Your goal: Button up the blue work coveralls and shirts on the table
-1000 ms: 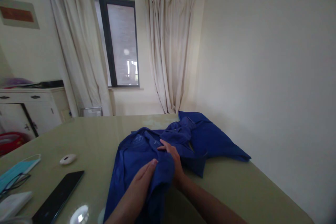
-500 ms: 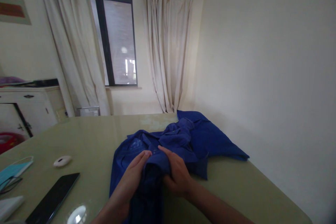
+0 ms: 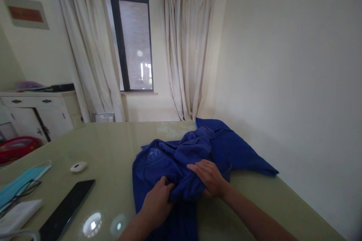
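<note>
A crumpled blue shirt [image 3: 181,154] lies on the green table [image 3: 113,147], spreading toward the wall on the right. My left hand [image 3: 157,205] is closed on a fold of the shirt near the table's front edge. Just right of it, my right hand [image 3: 209,177] also grips the bunched blue cloth, its fingers curled over the fold. The fingertips of both hands are partly buried in the fabric.
A black phone [image 3: 66,209], a small white oval object [image 3: 78,166], a blue face mask [image 3: 19,184] with glasses and a white pad [image 3: 17,214] lie at the table's left. A white cabinet [image 3: 36,111] and curtains [image 3: 183,45] stand behind.
My hands went from lying flat on the shirt to gripping it. The left hand drew back toward me, and the right hand shifted right, bunching the cloth between them.
</note>
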`<action>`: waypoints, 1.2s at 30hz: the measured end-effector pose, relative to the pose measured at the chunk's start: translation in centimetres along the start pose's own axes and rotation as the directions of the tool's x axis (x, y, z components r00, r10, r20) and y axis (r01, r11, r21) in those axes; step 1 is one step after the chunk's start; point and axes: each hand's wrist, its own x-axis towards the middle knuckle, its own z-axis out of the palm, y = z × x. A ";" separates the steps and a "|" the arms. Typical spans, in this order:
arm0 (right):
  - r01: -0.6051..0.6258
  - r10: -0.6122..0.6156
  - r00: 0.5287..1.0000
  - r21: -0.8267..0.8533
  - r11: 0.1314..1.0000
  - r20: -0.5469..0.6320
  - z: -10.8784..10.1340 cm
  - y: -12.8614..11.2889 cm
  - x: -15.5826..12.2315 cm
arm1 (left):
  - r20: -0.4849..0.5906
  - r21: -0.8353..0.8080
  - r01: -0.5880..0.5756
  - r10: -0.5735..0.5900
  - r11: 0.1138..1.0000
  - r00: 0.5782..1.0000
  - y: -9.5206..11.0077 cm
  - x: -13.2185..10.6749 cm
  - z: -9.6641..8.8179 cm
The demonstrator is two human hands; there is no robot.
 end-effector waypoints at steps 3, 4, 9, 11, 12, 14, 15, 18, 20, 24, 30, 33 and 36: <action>-0.111 0.113 0.991 0.043 0.993 -0.066 0.2 1.3 -1.3 | -0.069 0.187 0.029 -0.017 0.982 0.997 -0.1 1.6 1.3; -0.156 0.158 0.984 0.034 0.987 -0.082 0.4 1.6 -1.6 | -0.078 0.219 0.045 -0.029 0.975 0.997 -0.3 2.2 1.5; -0.513 0.524 0.852 -0.215 0.831 -0.009 2.1 2.9 -0.9 | -0.098 0.286 0.087 -0.061 0.954 0.993 -2.2 6.2 1.6; -0.557 0.605 0.791 -0.306 0.772 0.089 2.9 3.3 0.2 | -0.086 0.323 0.097 -0.073 0.941 0.994 -3.3 7.9 1.3; -0.573 0.639 0.759 -0.335 0.748 0.127 3.3 3.6 0.8 | -0.078 0.351 0.098 -0.075 0.931 0.994 -3.8 8.7 1.1; -0.623 0.706 0.692 -0.370 0.689 0.151 4.3 4.3 2.2 | -0.066 0.408 0.095 -0.074 0.908 0.995 -4.7 10.3 0.6; -0.649 0.735 0.663 -0.382 0.659 0.142 4.8 4.8 2.8 | -0.068 0.431 0.099 -0.077 0.897 0.995 -5.1 11.0 0.4; -0.694 0.782 0.617 -0.409 0.592 0.084 6.6 6.0 4.8 | -0.098 0.471 0.124 -0.088 0.873 0.991 -6.0 13.0 -0.5; -0.721 0.806 0.591 -0.421 0.550 0.040 7.7 6.6 6.3 | -0.121 0.499 0.145 -0.097 0.855 0.988 -6.5 14.2 -1.3; -0.727 0.790 0.612 -0.420 0.544 -0.036 8.7 7.1 9.7 | -0.176 0.552 0.210 -0.133 0.807 0.975 -8.3 15.5 -3.5; -0.604 0.605 0.782 -0.421 0.676 -0.150 5.8 8.8 13.8 | -0.249 0.550 0.264 -0.146 0.792 0.957 -11.4 14.7 -6.1; -0.680 0.643 0.723 -0.422 0.600 -0.251 4.1 10.5 13.7 | -0.298 0.508 0.296 -0.158 0.809 0.942 -12.2 14.4 -6.4; -0.740 0.719 0.648 -0.433 0.515 -0.252 2.4 12.5 13.0 | -0.324 0.445 0.349 -0.215 0.825 0.921 -12.5 14.6 -7.2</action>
